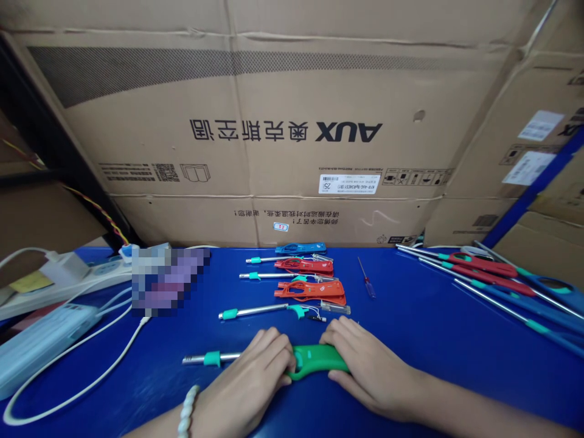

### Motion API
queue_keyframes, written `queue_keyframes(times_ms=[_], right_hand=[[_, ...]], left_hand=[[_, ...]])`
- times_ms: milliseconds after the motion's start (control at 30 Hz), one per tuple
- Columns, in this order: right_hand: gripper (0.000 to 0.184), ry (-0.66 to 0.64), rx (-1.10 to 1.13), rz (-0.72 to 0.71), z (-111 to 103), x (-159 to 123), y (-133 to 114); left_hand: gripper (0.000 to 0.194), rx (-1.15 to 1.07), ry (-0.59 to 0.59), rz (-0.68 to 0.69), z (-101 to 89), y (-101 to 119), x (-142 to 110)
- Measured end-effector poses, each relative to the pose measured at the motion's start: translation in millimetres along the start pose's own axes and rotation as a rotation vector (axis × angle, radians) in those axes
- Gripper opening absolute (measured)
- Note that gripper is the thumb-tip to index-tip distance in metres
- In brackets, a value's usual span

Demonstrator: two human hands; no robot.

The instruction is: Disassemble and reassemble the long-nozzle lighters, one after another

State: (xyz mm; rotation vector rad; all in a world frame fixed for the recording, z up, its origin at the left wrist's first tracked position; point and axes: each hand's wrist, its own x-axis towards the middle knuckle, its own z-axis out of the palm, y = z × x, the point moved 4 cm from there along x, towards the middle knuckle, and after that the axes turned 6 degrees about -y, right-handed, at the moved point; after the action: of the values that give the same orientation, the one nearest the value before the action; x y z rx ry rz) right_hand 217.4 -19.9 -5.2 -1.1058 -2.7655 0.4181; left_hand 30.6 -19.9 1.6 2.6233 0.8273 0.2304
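Observation:
A green long-necked gas lighter (320, 359) lies low over the blue table in front of me, its metal barrel pointing left with a teal collar on it. My left hand (267, 365) is closed around the front of the green handle, where the barrel enters. At the rear end, my right hand (365, 365) grips the handle between thumb and fingers. Just beyond lie an orange handle shell (314, 292), a red handle shell (310, 267) and a blue handle shell (301, 248). Metal barrels with teal triggers (262, 310) lie beside them. My palms hide parts of the handle.
A small screwdriver (367, 283) lies right of the shells. Several long lighters (493, 274) are piled at the right. To the left are a power bank (50, 347), a white cable (68, 404) and a power strip (68, 283). Cardboard (274, 79) walls the back.

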Motion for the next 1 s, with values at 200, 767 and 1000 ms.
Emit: queue_keyframes(times_ms=[200, 767, 1000], right_hand=[[0.027, -0.004, -0.006, -0.003, 0.3, -0.2, 0.1], [0.03, -0.002, -0.023, -0.023, 1.4, -1.0, -1.4], [0.03, -0.004, -0.033, -0.045, 0.0, -1.3, -2.1]], left_hand=[[0.018, 0.019, -0.003, -0.01, -0.7, -0.9, -1.0], [0.014, 0.062, -0.11, 0.017, -3.8, 3.1, -0.2], [0.014, 0.073, -0.13, 0.044, -4.9, 2.9, -1.8]])
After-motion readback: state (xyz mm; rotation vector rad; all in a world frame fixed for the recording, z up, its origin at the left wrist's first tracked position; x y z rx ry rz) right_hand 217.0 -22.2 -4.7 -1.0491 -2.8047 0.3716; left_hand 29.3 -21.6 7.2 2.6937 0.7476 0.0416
